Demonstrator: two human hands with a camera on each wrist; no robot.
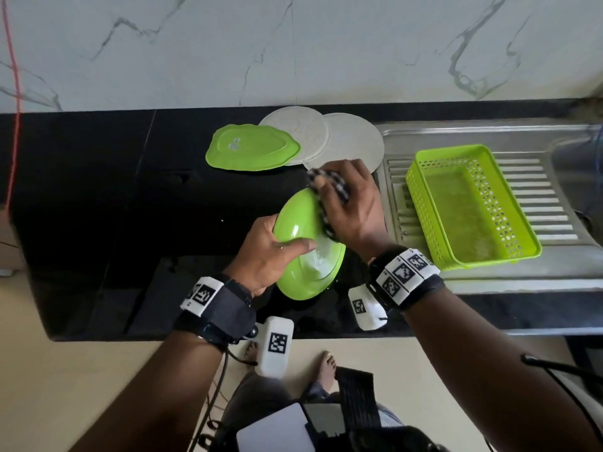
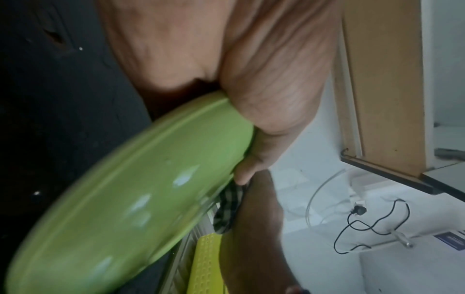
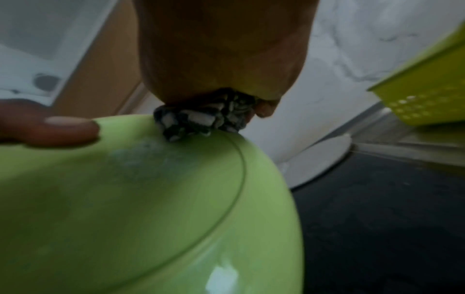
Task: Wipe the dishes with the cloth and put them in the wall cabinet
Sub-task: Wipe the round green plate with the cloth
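Note:
My left hand point(image 1: 277, 252) grips a green oval plate point(image 1: 310, 256) by its left rim, thumb across its upturned underside, tilted above the black counter point(image 1: 98, 190). My right hand point(image 1: 346, 203) holds a bunched black-and-white checked cloth point(image 1: 326, 203) and presses it on the plate's far end. In the left wrist view the green oval plate point(image 2: 113, 208) fills the lower left under my palm, with the checked cloth point(image 2: 226, 208) behind it. In the right wrist view the checked cloth point(image 3: 198, 117) sits on the green oval plate point(image 3: 125, 199), my left thumb point(image 3: 50, 129) lying on the plate.
A second green plate point(image 1: 251, 148) and two white round plates point(image 1: 300, 132) point(image 1: 355, 141) lie overlapping at the back of the counter. A green perforated basket point(image 1: 470, 207) stands on the steel sink drainboard point(image 1: 538, 190) at right. A marble wall point(image 1: 293, 44) rises behind.

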